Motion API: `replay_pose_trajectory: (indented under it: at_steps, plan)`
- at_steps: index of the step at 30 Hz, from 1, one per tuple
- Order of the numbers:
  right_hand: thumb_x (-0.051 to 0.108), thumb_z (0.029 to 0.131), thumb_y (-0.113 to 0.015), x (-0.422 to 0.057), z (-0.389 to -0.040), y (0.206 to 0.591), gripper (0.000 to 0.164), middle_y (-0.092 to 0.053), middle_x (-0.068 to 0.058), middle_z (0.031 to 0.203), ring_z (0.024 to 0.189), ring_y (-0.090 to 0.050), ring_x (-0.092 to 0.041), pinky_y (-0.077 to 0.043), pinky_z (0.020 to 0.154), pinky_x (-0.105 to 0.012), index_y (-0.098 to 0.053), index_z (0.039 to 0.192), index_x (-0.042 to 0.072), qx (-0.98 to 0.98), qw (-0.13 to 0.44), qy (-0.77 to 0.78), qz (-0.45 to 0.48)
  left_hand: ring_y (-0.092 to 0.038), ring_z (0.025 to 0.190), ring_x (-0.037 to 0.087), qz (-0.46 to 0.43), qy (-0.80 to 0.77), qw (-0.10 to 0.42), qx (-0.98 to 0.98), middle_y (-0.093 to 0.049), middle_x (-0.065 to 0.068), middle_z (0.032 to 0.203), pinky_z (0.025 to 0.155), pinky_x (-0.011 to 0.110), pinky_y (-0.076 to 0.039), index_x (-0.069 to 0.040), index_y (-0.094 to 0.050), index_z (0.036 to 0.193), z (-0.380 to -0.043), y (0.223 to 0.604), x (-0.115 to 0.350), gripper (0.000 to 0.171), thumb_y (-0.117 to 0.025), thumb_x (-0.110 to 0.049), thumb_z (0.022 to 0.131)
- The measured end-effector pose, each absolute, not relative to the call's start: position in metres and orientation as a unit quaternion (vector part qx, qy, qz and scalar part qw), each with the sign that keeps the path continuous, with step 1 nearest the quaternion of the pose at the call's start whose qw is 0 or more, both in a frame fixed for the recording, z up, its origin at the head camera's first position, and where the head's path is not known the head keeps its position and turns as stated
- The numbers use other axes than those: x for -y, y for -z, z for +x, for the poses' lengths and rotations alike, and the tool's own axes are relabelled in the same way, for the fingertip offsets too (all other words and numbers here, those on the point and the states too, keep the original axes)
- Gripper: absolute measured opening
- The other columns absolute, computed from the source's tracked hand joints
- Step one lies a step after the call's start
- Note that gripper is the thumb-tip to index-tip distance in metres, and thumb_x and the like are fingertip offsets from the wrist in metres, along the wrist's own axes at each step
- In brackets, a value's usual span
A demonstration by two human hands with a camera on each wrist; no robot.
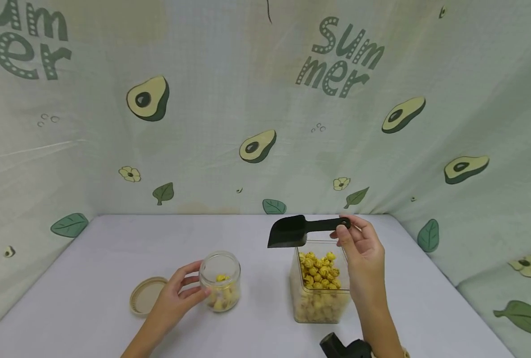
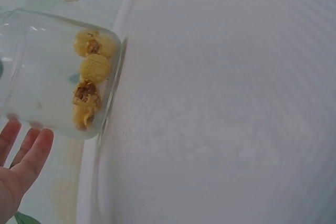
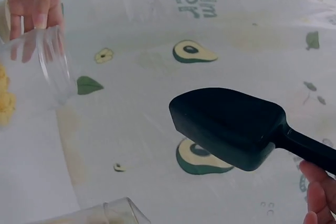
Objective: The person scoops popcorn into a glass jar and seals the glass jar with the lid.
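A clear glass jar (image 1: 219, 278) with a few pieces of yellow popcorn (image 2: 95, 68) at its bottom stands upright on the table. My left hand (image 1: 182, 288) holds it from the left, thumb at the front and fingertips against the glass. Higher up on the right, my right hand (image 1: 358, 241) pinches the end of a black scoop's handle. The scoop (image 3: 226, 124) hangs in the air, its blade pointing left, over the back edge of a clear square container (image 1: 297, 306) heaped with yellow popcorn (image 1: 316, 271). No popcorn shows on the scoop.
A round, pale-rimmed lid (image 1: 136, 303) lies left of the jar, partly behind my left forearm. The white table (image 1: 256, 338) meets a hanging cloth (image 1: 202, 124) printed with avocados at its back and sides. A black device (image 1: 343, 348) sits by my right wrist.
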State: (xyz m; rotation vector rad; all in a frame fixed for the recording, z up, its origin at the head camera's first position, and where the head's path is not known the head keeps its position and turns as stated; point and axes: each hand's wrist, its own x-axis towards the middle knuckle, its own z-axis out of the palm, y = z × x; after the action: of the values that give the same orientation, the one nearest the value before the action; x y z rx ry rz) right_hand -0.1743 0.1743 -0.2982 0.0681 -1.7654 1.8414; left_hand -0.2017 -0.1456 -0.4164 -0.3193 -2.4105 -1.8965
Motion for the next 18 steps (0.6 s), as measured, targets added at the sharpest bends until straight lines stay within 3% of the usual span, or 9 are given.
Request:
replay_pose_trajectory:
  at_steps: [12, 18]
  plan:
    - [0.004, 0.091, -0.056, -0.201, -0.172, 0.29, 0.023, -0.067, 0.001, 0.075, 0.071, -0.052, -0.014, -0.046, 0.074, -0.02, -0.055, 0.114, 0.0, 0.594, 0.348, -0.725, 0.005, -0.051, 0.105, 0.004, -0.128, 0.622, 0.042, 0.772, -0.044, 0.015, 0.135, 0.085, 0.015, -0.051, -0.003, -0.045, 0.131, -0.199, 0.412, 0.144, 0.056, -0.07, -0.006, 0.081]
    - [0.004, 0.09, -0.057, -0.216, -0.17, 0.288, 0.022, -0.068, -0.002, 0.076, 0.072, -0.054, -0.016, -0.047, 0.071, -0.02, -0.056, 0.111, 0.0, 0.568, 0.372, -0.734, 0.002, -0.049, 0.112, 0.017, -0.126, 0.586, 0.064, 0.798, -0.04, 0.013, 0.137, 0.089, 0.023, -0.052, -0.008, -0.042, 0.136, -0.197, 0.409, 0.142, 0.062, -0.071, -0.011, 0.081]
